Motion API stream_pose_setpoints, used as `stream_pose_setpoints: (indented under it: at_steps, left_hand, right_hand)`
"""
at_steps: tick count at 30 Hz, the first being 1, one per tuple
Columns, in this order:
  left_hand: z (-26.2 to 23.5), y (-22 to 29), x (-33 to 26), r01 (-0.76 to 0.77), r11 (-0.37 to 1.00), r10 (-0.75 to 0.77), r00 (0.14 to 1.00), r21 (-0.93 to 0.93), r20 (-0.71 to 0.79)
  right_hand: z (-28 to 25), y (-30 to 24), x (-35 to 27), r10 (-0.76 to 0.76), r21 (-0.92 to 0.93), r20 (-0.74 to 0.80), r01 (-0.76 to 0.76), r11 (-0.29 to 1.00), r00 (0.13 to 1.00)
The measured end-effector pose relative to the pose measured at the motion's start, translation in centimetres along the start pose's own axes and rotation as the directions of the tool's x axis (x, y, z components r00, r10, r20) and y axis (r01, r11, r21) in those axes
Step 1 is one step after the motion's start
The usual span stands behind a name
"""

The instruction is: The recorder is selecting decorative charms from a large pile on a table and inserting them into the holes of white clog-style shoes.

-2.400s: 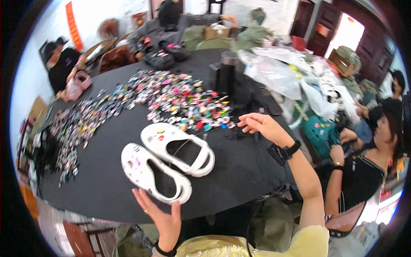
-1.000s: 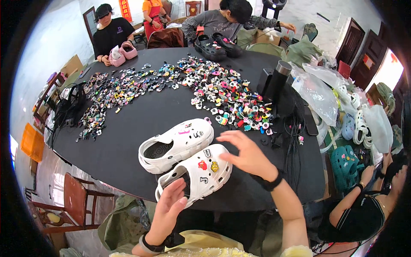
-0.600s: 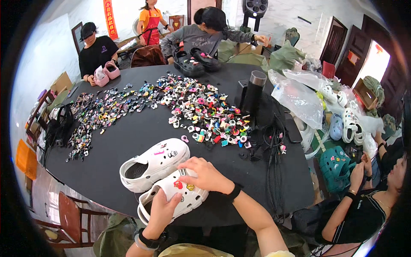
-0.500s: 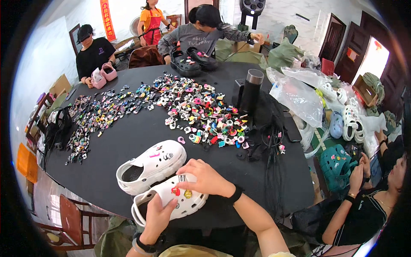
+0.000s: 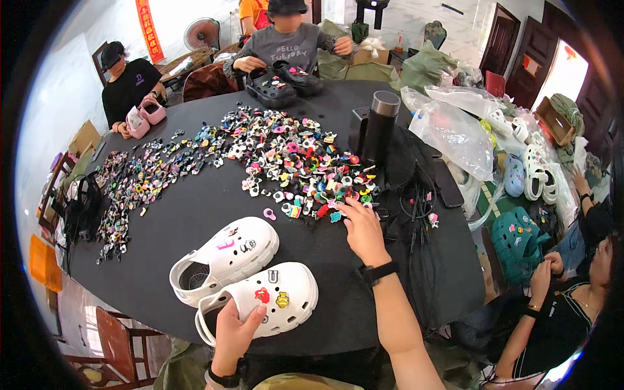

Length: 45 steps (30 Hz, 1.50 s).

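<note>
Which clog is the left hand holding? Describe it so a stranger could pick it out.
On the round black table, two white clogs lie at the near edge. It is the nearer clog, under the left hand. Its toe carries red, yellow and grey charms; the farther clog shows pink and black ones.

Small craft workshop, home-like room: round black table (image 5: 195, 214) strewn with shoe charms (image 5: 292, 156), white clogs (image 5: 227, 260), bagged clogs (image 5: 533, 169), several seated workers, wooden doors (image 5: 520, 58).

Round black table (image 5: 195, 214) mid-room. White walls, red vertical banner (image 5: 145, 29) and standing fan (image 5: 205, 32) far left; dark wooden doors (image 5: 513, 49) far right, daylight there.
</note>
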State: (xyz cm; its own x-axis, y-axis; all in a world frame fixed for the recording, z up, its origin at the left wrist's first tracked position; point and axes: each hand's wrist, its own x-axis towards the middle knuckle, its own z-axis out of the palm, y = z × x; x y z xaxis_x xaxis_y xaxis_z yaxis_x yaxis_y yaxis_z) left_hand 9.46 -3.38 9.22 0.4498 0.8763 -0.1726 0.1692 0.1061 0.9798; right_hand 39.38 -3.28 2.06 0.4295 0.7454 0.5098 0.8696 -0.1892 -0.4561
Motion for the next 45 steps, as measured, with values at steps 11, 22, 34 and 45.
stream_pose_setpoints:
  at_steps: [11,22,34,45]
  left_hand:
    - [-0.8,-1.1,0.0,-0.042,0.999,0.042,0.999,-0.029,0.003]
    - [-0.9,-0.6,-0.1,-0.075,0.997,0.075,0.997,0.013,0.018]
    - [-0.9,-0.8,-0.1,-0.076,0.997,0.077,0.997,-0.021,0.024]
    - [-0.9,-0.8,-0.2,-0.066,0.998,0.066,0.998,-0.016,0.007]
  right_hand:
    - [0.1,-0.4,0.7,0.323,0.332,0.247,-0.393,0.857,0.913]
    - [-2.3,1.9,0.9,0.274,0.06,-0.133,-0.268,0.961,0.952]
    - [-2.2,0.8,1.1,0.212,0.494,0.317,-0.352,0.795,0.924]
    - [-2.2,2.7,0.3,0.289,0.068,0.141,-0.301,0.951,0.947]
